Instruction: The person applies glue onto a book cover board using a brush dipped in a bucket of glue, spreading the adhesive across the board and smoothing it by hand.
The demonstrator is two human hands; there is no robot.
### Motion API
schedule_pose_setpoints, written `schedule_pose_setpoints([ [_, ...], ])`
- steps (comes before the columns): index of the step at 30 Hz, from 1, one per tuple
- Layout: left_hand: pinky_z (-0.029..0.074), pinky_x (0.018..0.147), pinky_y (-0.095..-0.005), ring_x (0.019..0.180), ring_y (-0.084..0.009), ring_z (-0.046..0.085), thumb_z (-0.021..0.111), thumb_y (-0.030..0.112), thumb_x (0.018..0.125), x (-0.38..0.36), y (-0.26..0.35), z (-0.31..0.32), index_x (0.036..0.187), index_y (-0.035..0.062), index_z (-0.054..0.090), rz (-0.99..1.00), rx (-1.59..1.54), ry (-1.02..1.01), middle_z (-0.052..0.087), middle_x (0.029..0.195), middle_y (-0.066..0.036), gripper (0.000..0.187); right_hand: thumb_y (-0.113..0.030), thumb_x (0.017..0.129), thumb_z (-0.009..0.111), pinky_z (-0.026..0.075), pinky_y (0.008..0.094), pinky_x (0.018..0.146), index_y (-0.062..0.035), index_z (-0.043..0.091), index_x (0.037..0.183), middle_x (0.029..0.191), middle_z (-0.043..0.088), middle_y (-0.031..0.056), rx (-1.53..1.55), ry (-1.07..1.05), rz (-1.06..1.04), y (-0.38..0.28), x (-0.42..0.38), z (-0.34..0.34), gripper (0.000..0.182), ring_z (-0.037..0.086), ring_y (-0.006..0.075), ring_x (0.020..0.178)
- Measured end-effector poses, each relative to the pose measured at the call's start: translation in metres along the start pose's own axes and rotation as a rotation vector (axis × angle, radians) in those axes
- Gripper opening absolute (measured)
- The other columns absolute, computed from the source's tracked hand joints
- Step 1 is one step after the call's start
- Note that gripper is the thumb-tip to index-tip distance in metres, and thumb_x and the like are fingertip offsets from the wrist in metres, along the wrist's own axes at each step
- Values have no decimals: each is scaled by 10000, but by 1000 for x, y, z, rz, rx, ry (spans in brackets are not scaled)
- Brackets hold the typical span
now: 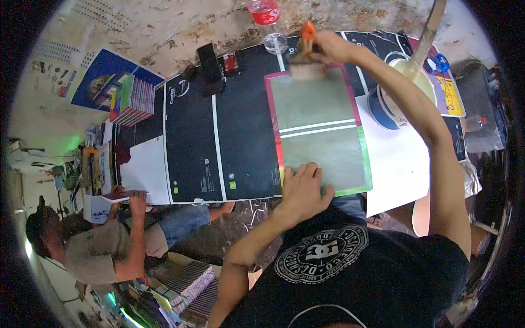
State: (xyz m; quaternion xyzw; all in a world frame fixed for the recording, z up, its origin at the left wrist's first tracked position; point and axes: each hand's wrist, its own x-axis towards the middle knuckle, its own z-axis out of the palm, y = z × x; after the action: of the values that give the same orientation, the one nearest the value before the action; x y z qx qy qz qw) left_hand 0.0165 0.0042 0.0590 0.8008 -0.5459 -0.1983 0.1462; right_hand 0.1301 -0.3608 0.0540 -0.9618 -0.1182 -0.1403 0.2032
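Observation:
My right hand [330, 48] grips a wide paintbrush [307, 71] with an orange-tipped handle. Its pale bristles touch the far edge of a book cover sheet [317, 104] with two grey panels, white strips between them and coloured edges. My left hand [303, 190] lies on the near part of that sheet, fingers spread and holding nothing. To the right of the sheet stands a bucket [383, 109] of pale, creamy paste, partly hidden behind my right forearm. A long stick [429, 33] leans out of it.
Black printed sheets [191, 142] cover the table. A plastic bottle [268, 24] and a black phone-like object [209, 68] stand along the far side. Stacked booklets [134, 101] are at the left. Another person [104, 246] sits at the left end, handling a white piece.

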Motion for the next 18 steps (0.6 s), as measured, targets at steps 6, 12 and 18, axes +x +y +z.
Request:
schedule_pose_setpoints([
  [6,350,850,-471,1015,-274,535,563,368,825,2,-2,1,1032,2,626,10,23,10,561,1082,-122,426,-144,750,683,481,414,676,-72,634,929,841,630,160,321,-514,-120,-79,43,-34,199,598,336,763],
  [12,356,865,-476,1041,-279,536,563,380,828,2,0,-3,1066,18,605,-15,3,-31,552,1113,-115,435,-187,750,703,498,437,716,-48,608,1011,891,657,193,-69,-104,-39,-21,97,9,311,634,362,848],
  [18,358,855,-468,1039,-272,538,573,363,828,1,-3,-1,1091,25,596,-3,-16,-10,555,1124,-108,429,-192,733,705,499,430,714,-30,617,937,871,648,193,111,-474,-112,-66,100,0,275,620,385,846],
])
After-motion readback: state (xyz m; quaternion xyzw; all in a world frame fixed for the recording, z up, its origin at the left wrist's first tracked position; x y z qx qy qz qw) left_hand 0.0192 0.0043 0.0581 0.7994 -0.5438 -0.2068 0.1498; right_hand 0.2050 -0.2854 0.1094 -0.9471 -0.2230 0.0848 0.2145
